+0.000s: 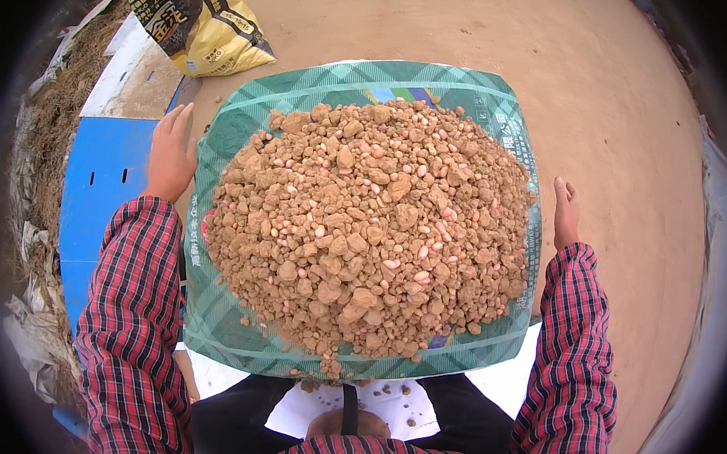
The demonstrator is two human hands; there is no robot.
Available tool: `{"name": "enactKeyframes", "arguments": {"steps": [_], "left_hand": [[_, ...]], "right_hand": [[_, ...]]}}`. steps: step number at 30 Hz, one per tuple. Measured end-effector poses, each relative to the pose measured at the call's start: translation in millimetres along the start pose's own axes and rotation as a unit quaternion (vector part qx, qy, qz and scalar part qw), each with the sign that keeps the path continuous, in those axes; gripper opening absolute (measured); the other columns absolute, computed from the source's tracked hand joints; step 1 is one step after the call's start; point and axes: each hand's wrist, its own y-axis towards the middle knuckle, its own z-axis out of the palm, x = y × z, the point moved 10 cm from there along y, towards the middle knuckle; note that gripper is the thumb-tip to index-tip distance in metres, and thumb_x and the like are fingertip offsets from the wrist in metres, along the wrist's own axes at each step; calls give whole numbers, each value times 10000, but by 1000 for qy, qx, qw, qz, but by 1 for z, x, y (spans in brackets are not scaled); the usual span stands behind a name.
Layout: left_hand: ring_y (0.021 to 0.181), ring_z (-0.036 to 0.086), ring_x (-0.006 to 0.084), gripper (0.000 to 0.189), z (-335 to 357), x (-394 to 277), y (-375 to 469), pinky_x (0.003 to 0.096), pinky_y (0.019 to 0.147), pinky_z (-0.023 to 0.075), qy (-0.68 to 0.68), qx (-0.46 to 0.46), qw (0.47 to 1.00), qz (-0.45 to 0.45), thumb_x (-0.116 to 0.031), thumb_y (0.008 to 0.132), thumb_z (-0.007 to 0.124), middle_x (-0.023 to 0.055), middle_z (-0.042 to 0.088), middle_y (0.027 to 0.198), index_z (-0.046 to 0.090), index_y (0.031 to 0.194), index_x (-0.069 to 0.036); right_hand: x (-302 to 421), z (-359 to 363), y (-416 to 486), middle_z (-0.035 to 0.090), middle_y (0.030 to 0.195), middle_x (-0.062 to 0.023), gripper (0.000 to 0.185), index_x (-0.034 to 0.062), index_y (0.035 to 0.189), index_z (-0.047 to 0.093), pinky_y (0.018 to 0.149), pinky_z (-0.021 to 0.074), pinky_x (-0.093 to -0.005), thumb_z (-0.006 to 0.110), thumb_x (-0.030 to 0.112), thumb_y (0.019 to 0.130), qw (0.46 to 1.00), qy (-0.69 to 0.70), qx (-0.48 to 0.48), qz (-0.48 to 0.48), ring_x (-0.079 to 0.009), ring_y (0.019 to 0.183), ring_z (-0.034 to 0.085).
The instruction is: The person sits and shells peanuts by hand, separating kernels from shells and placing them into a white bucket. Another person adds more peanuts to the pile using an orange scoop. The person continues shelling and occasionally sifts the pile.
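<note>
A broad heap of brown soil clods [347, 251] mixed with pinkish kernels, apparently shelled peanuts [422, 252], lies before me on a green plaid printed plastic sack [223, 318]. By the sack's upper left edge is my left hand [173, 152], fingers extended and thumb a little apart, with nothing in it. My right hand [566, 213] is raised just beyond the right edge, seen side-on and also without anything held. Some clods have spilled at the near edge, beside my lap. Whatever supports the sack is mostly hidden.
At the upper left stands a black and yellow fertiliser bag [225, 41] bearing writing. A blue panel [104, 182] with slots lies to the left, beside dry straw [54, 130]. White sheeting [497, 382] spreads beneath me. Bare brown ground [639, 149] extends right, bordered by pale plastic sheeting [720, 184].
</note>
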Motion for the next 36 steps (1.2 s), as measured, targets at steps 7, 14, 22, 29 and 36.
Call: {"name": "enactKeyframes", "arguments": {"steps": [7, 14, 22, 29, 36], "left_hand": [[1251, 497, 366, 423, 13, 4, -72, 416, 1052, 396, -190, 180, 954, -145, -140, 884, 573, 224, 532, 1332, 548, 1289, -22], [1197, 530, 352, 385, -76, -111, -168, 413, 1005, 420, -295, 158, 941, -54, -194, 901, 589, 195, 566, 1268, 573, 1240, -12], [1106, 543, 362, 445, -77, -193, -268, 441, 933, 454, -327, 236, 914, -53, -130, 841, 665, 158, 541, 1184, 542, 1258, -37], [1082, 529, 381, 556, -42, -218, -307, 440, 896, 463, -331, 248, 905, -103, -54, 748, 739, 158, 499, 1142, 508, 1254, -62], [1030, 543, 364, 346, -35, -197, -303, 435, 850, 481, -292, 167, 933, -128, -12, 771, 663, 156, 522, 1067, 544, 1095, -34]], "right_hand": [[84, 24, -78, 562, 1266, -211, 506, -26, 1315, 510, 954, 463, -365, 552, 335, 963, 980, -129, 24, -149, -287, 1173, 569], [157, 112, -289, 530, 1049, -131, 341, 18, 1220, 544, 769, 531, -349, 616, 136, 908, 923, -160, 183, -298, -218, 907, 631], [114, 192, -408, 543, 1035, -181, 318, 46, 1128, 540, 775, 484, -456, 658, 103, 838, 863, -257, 273, -338, -390, 932, 577], [70, 223, -446, 556, 989, -156, 285, 34, 1079, 583, 733, 491, -416, 693, 122, 831, 915, -181, 224, -282, -341, 860, 589], [77, 253, -450, 565, 908, -89, 213, 80, 919, 645, 708, 488, -429, 704, 267, 837, 895, -272, 89, -342, -308, 914, 587]]}}
